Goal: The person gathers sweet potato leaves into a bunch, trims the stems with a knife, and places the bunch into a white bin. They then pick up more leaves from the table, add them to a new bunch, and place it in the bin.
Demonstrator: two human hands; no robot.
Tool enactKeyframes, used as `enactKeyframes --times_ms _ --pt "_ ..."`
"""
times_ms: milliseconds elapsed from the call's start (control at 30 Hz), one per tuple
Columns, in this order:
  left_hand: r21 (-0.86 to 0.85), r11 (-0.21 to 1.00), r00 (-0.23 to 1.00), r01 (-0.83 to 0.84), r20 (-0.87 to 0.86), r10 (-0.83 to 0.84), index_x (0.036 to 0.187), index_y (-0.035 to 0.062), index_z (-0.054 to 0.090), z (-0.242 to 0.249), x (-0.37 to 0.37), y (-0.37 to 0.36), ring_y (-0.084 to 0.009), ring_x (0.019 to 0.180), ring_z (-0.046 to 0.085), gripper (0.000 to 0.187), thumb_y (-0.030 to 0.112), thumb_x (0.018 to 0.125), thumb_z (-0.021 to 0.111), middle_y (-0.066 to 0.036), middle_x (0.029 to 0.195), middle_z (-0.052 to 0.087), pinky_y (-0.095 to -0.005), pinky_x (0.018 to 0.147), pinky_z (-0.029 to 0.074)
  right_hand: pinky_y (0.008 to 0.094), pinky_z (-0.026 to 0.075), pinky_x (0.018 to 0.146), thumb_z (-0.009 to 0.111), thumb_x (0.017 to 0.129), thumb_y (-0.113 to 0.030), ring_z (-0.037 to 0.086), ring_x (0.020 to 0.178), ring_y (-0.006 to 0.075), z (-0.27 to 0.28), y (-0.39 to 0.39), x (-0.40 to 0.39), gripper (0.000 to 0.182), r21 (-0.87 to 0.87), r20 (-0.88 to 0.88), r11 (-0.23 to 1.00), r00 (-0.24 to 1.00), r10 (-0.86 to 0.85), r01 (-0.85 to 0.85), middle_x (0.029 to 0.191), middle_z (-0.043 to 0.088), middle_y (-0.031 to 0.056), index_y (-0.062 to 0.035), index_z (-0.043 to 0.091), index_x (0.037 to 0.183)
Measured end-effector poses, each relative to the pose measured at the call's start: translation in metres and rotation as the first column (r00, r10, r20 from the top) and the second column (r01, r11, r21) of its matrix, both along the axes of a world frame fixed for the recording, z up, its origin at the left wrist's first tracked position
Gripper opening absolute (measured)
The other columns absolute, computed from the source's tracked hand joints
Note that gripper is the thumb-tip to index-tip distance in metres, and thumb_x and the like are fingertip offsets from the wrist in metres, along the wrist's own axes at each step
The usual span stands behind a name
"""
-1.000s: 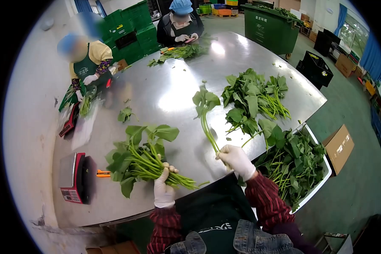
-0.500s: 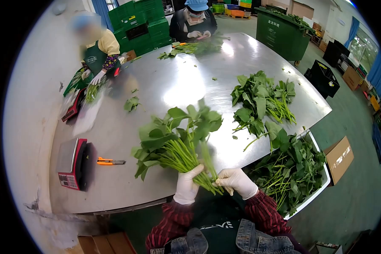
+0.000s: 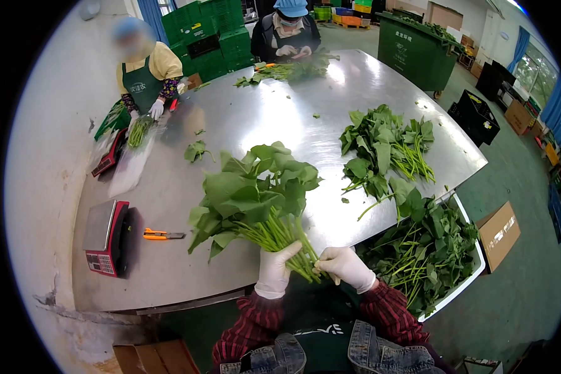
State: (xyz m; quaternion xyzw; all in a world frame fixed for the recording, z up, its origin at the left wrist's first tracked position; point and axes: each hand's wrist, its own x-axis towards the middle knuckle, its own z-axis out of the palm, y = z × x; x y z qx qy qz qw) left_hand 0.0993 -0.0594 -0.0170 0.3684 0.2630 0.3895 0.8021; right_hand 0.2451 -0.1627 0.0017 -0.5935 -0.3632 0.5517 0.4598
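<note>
My left hand (image 3: 275, 269), in a white glove, is wrapped round the stems of a bunch of leafy greens (image 3: 255, 190). The leaves fan out up and to the left over the metal table (image 3: 230, 134). At the right side of the same bunch, my right hand (image 3: 346, 267), gloved too, pinches the lower end of a stem. Its fingertips partly hide what they grip. Left of the bunch lies an orange utility knife (image 3: 162, 235). A red scale (image 3: 106, 239) stands beyond the knife at the table's left edge.
A pile of greens (image 3: 386, 149) lies on the table's right side. Below it stands a white crate (image 3: 480, 265) full of greens. Two co-workers handle greens at the far side, one beside a second scale (image 3: 109, 154). A green bin (image 3: 414, 53) is behind.
The bunch's leaves have swung slightly left and gathered closer; the stem at its right has drawn in against it. The left co-worker's hands have shifted over their greens.
</note>
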Motion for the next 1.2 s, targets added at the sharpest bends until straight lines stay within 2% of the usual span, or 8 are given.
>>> enactKeyframes --times_ms 233,333,433,600,667,800,1100,1200 --pt "0.023 1.000 0.999 -0.013 -0.037 0.014 0.111 -0.0004 0.055 0.006 -0.001 -0.003 -0.0158 0.087 0.060 0.040 -0.010 0.074 0.063 -0.007 0.100 0.062 -0.0275 0.078 0.049 0.0229 0.038 0.038 0.060 0.083 -0.013 0.051 0.041 0.0105 -0.001 0.003 -0.006 0.018 -0.045 0.141 0.998 0.989 0.051 -0.045 0.058 0.058 0.0059 0.0029 0.063 0.076" --pt "0.041 0.999 0.998 -0.030 -0.053 0.032 0.109 -0.0003 0.055 0.002 -0.004 0.000 -0.0153 0.086 0.060 0.039 -0.010 0.073 0.064 -0.007 0.098 0.062 -0.0274 0.077 0.049 0.0205 0.043 0.045 0.061 0.084 -0.017 0.053 0.047 0.0079 0.000 0.007 -0.008 0.021 -0.051 0.214 0.997 0.974 0.073 -0.064 0.068 0.061 0.0039 0.0034 0.061 0.088" --pt "0.087 0.996 0.997 -0.036 -0.058 0.041 0.106 -0.0001 0.056 0.016 0.000 -0.009 -0.0149 0.085 0.060 0.036 -0.010 0.072 0.065 -0.006 0.097 0.062 -0.0270 0.077 0.049 0.0196 0.045 0.054 0.062 0.085 -0.018 0.056 0.057 0.0066 0.015 0.015 -0.007 0.034 0.223 0.061 0.973 0.996 -0.068 0.053 0.074 0.060 0.0034 0.0049 0.055 0.110" --pt "0.095 0.995 1.000 0.011 -0.017 -0.009 0.107 0.0002 0.056 0.011 0.006 -0.014 -0.0151 0.085 0.060 0.038 -0.010 0.071 0.065 -0.006 0.097 0.062 -0.0271 0.076 0.048 0.0190 0.042 0.047 0.062 0.086 -0.023 0.054 0.051 0.0057 0.017 0.032 -0.009 0.025 0.158 0.017 0.981 0.993 -0.115 0.111 0.064 0.057 0.0014 0.0009 0.056 0.087" --pt "-0.002 0.999 0.998 0.044 0.047 -0.044 0.110 0.0004 0.054 0.007 0.006 -0.012 -0.0161 0.087 0.060 0.041 -0.011 0.071 0.063 -0.006 0.099 0.061 -0.0280 0.077 0.048 0.0182 0.040 0.046 0.060 0.087 -0.022 0.052 0.049 0.0051 0.013 0.033 -0.013 0.023 0.219 -0.141 0.950 0.971 -0.195 0.223 0.060 0.053 0.0002 -0.0019 0.053 0.079" --pt "-0.103 0.988 0.985 0.115 0.140 -0.100 0.113 0.0004 0.052 0.000 0.004 -0.012 -0.0174 0.089 0.060 0.043 -0.011 0.072 0.061 -0.007 0.100 0.061 -0.0287 0.079 0.048 0.0175 0.040 0.046 0.060 0.088 -0.020 0.050 0.048 0.0044 0.017 0.031 -0.014 0.022 0.186 -0.285 0.944 0.934 -0.214 0.273 0.059 0.052 -0.0001 -0.0027 0.052 0.077" --pt "-0.014 0.994 0.991 0.109 0.074 -0.107 0.111 -0.0005 0.051 0.006 0.006 -0.015 -0.0193 0.090 0.059 0.037 -0.007 0.076 0.060 -0.008 0.099 0.060 -0.0317 0.079 0.048 0.0189 0.042 0.048 0.058 0.088 -0.016 0.052 0.049 0.0071 0.021 0.025 -0.016 0.019 0.247 -0.091 0.951 0.982 -0.168 0.186 0.060 0.054 0.0017 0.0022 0.054 0.083" --pt "-0.055 0.992 0.988 0.109 0.115 -0.103 0.110 -0.0008 0.051 0.002 0.003 -0.014 -0.0195 0.089 0.059 0.034 -0.007 0.078 0.058 -0.008 0.098 0.060 -0.0321 0.078 0.048 0.0206 0.044 0.050 0.057 0.087 -0.012 0.055 0.052 0.0081 0.021 0.018 -0.028 0.016 0.202 -0.100 0.936 0.957 -0.273 0.288 0.063 0.056 0.0026 0.0034 0.056 0.088"
